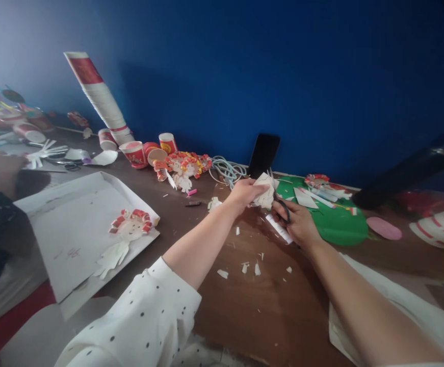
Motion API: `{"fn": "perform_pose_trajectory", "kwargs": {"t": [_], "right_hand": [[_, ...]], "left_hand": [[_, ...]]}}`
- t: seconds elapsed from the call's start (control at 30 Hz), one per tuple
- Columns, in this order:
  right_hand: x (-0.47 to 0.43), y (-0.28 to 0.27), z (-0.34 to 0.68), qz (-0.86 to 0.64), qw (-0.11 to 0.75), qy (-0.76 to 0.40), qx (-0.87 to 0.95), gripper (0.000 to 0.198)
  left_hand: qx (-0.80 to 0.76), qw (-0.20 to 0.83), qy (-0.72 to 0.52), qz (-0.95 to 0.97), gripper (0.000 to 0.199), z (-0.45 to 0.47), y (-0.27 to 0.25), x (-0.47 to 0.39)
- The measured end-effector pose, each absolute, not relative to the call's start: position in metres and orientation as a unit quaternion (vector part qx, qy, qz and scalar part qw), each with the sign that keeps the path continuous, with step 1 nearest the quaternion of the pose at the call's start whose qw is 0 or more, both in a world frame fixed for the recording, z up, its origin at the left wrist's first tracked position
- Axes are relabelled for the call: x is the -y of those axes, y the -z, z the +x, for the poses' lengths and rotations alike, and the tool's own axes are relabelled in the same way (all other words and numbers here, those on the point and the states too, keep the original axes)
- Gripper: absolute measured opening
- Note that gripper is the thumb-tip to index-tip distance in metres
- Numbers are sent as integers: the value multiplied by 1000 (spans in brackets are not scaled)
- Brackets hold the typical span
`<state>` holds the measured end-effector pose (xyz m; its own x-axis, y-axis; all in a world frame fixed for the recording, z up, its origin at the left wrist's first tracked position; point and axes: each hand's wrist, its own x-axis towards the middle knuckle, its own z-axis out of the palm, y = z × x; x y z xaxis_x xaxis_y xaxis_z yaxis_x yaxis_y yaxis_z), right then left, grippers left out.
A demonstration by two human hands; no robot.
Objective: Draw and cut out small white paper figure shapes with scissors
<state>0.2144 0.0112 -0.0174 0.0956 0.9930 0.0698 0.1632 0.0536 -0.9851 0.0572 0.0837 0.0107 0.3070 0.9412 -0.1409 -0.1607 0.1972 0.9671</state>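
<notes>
remotely, i'm watching scissors (pixel 286 210) beside paper (pixel 264 194)!
it's looking cream, ragged, my left hand (pixel 243 194) pinching it, right hand (pixel 301 222) gripping the scissors.

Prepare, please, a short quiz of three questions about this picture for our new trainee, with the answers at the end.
1. True or false: the left hand holds the black-handled scissors.
2. Multiple choice: what lies just right of the green, round-edged flat sheet?
A: a yellow metal spoon
B: a pink, flat oval piece
C: a blue glass bottle
3. Fill in: the black, flat, rectangular device stands in front of the ____ wall.

Key:
1. False: the right hand holds them; the left hand holds a pale paper piece.
2. B
3. blue
</notes>
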Motion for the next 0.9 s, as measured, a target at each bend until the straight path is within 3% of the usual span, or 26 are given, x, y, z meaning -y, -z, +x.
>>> {"fn": "perform_pose_trajectory", "kwargs": {"t": [0.2,0.57,0.9], "right_hand": [[-11,16,214,-545,500,-451,499,35],[-9,12,213,-552,489,-417,531,36],[-9,16,212,-550,499,-465,482,35]], "left_hand": [[-412,661,-424,462,13,57,-12,-83],[-411,680,-412,447,10,57,-18,-80],[-385,767,-373,354,13,55,-17,-84]]}}
